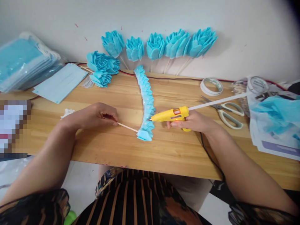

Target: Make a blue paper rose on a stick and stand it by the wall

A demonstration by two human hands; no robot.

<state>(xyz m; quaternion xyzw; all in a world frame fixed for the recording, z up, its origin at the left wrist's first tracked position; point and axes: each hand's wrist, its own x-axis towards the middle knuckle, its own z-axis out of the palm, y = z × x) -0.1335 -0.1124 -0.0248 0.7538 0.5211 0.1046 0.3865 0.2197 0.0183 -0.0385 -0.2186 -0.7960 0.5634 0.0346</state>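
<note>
Between the thumb and fingers of my left hand point(103, 115) is the end of a thin wooden stick point(127, 127). The stick's other end lies at the near end of a long pleated strip of blue fabric point(147, 98), which runs away from me across the table. My right hand point(191, 120) is wrapped round a yellow hot glue gun point(170, 115) with a long white glue stick point(217, 101) in its back. The nozzle points left, at or just above the strip's lower part; whether it touches I cannot tell.
Several blue fabric flowers on sticks point(156, 47) lean on the wall, and more flowers point(100, 65) lie left. Scissors point(231, 115) and a tape roll point(211, 87) are at right, near bagged blue scraps point(278, 115). Blue sheets point(61, 82) and a plastic-wrapped stack point(23, 62) are at left.
</note>
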